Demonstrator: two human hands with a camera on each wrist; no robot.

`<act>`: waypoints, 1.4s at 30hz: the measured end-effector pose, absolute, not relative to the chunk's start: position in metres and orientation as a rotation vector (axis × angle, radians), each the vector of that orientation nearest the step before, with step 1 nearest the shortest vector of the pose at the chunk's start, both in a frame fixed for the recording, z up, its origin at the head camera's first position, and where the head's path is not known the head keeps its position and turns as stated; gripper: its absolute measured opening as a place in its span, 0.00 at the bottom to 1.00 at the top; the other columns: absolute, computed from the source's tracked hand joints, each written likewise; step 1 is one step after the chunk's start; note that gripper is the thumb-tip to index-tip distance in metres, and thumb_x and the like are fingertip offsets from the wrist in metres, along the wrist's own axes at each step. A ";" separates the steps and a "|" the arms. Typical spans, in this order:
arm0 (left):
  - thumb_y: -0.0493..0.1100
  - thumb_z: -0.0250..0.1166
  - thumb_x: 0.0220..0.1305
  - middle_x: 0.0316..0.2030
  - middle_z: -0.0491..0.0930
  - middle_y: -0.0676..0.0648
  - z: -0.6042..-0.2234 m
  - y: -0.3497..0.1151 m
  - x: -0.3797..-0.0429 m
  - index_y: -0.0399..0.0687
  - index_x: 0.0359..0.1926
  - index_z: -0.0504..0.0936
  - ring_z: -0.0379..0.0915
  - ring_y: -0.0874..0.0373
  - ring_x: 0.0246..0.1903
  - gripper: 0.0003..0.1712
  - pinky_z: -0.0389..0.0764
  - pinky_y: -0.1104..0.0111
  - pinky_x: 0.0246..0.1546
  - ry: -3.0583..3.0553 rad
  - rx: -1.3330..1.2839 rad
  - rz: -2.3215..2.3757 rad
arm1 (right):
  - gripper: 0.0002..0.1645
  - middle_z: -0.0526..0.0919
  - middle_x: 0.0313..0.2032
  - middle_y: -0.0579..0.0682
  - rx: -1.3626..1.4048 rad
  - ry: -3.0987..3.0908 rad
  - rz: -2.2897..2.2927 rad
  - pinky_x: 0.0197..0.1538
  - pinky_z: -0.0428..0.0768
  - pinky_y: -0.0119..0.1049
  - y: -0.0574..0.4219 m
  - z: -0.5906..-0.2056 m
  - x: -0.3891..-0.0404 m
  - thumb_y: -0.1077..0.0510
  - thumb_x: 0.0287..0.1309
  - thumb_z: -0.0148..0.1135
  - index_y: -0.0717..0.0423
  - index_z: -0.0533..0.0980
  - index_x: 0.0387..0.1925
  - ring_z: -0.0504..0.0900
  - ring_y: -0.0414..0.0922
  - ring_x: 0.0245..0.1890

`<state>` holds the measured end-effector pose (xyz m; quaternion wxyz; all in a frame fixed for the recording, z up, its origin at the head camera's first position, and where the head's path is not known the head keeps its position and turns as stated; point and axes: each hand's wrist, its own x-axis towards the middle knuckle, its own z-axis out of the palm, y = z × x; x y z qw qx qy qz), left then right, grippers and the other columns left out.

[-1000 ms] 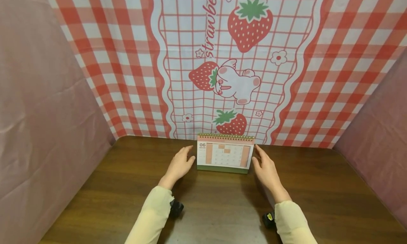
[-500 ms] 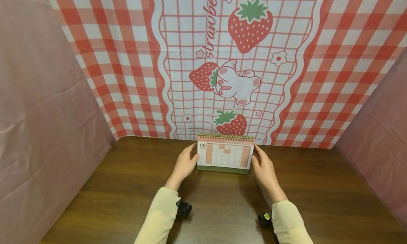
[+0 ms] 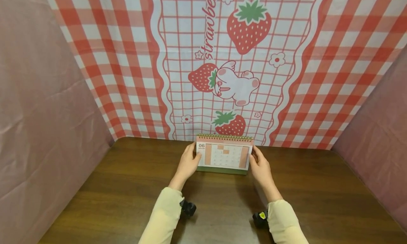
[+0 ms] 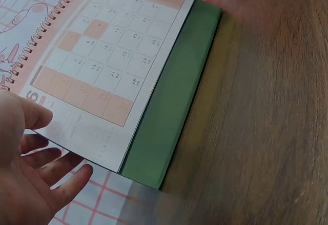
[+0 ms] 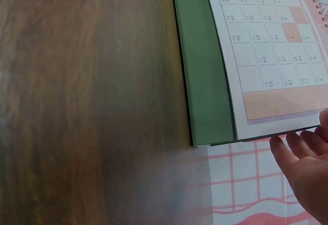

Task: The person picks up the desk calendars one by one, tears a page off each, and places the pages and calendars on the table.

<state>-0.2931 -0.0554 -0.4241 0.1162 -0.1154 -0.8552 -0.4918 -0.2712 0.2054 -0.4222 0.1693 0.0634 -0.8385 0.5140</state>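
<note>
A spiral-bound desk calendar (image 3: pixel 225 155) with a green base stands upright on the table, its page marked 06 facing me. At its left edge my left hand (image 3: pixel 188 163) grips it, thumb over the page and fingers behind. In the left wrist view that thumb of the left hand (image 4: pixel 25 153) lies on the page corner, and the fingers reach round the back. My right hand (image 3: pixel 261 167) holds the opposite edge. The right wrist view has the right hand (image 5: pixel 310 168) partly cut off, its fingertips at the calendar's (image 5: pixel 277 56) edge and the thumb tip at the page.
The brown wooden table (image 3: pixel 219 208) stretches out in front of and beside the calendar. Close behind hangs a red-and-white checked strawberry cloth (image 3: pixel 133 78). Pink cloth walls (image 3: pixel 54 113) close off both sides. A small black camera is on each wrist.
My left hand has moved right, from beside the calendar to its left edge, and now grips it. The right hand has come in slightly against the right edge. The calendar stays about where it was.
</note>
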 end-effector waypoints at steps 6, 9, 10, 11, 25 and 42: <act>0.37 0.48 0.66 0.63 0.61 0.40 -0.426 -0.058 -0.292 0.39 0.66 0.57 0.57 0.46 0.62 0.27 0.61 0.54 0.61 -2.501 -0.369 -1.431 | 0.26 0.63 0.61 0.66 0.170 -2.436 1.413 0.63 0.59 0.51 0.206 -0.425 -0.271 0.62 0.67 0.40 0.66 0.56 0.65 0.60 0.57 0.62; 0.36 0.46 0.67 0.64 0.60 0.39 -0.425 -0.059 -0.291 0.40 0.66 0.56 0.57 0.45 0.62 0.27 0.61 0.53 0.60 -2.500 -0.378 -1.455 | 0.26 0.64 0.61 0.65 0.151 -2.465 1.418 0.60 0.64 0.51 0.207 -0.425 -0.271 0.60 0.68 0.39 0.64 0.55 0.65 0.65 0.58 0.59; 0.36 0.46 0.67 0.64 0.59 0.39 -0.425 -0.059 -0.291 0.40 0.67 0.56 0.57 0.44 0.62 0.27 0.62 0.53 0.60 -2.501 -0.382 -1.463 | 0.26 0.65 0.61 0.65 0.143 -2.471 1.423 0.58 0.67 0.50 0.207 -0.425 -0.272 0.60 0.68 0.39 0.64 0.55 0.65 0.67 0.58 0.57; 0.36 0.46 0.67 0.64 0.59 0.39 -0.425 -0.059 -0.291 0.41 0.67 0.56 0.58 0.44 0.62 0.27 0.62 0.52 0.59 -2.503 -0.381 -1.472 | 0.26 0.66 0.60 0.65 0.137 -2.477 1.422 0.56 0.70 0.49 0.207 -0.425 -0.272 0.60 0.68 0.39 0.64 0.56 0.65 0.69 0.57 0.55; 0.34 0.50 0.65 0.62 0.64 0.40 -0.426 -0.061 -0.289 0.43 0.66 0.59 0.68 0.47 0.54 0.28 0.71 0.55 0.51 -2.492 -0.380 -1.440 | 0.28 0.69 0.57 0.65 0.112 -2.531 1.400 0.44 0.78 0.41 0.211 -0.422 -0.271 0.58 0.68 0.41 0.59 0.53 0.67 0.75 0.56 0.46; 0.36 0.54 0.63 0.59 0.68 0.42 -0.433 -0.066 -0.287 0.45 0.64 0.64 0.76 0.54 0.35 0.27 0.77 0.66 0.32 -2.481 -0.390 -1.492 | 0.23 0.74 0.53 0.64 0.111 -2.480 1.363 0.50 0.74 0.45 0.215 -0.428 -0.267 0.58 0.67 0.44 0.60 0.63 0.61 0.73 0.54 0.50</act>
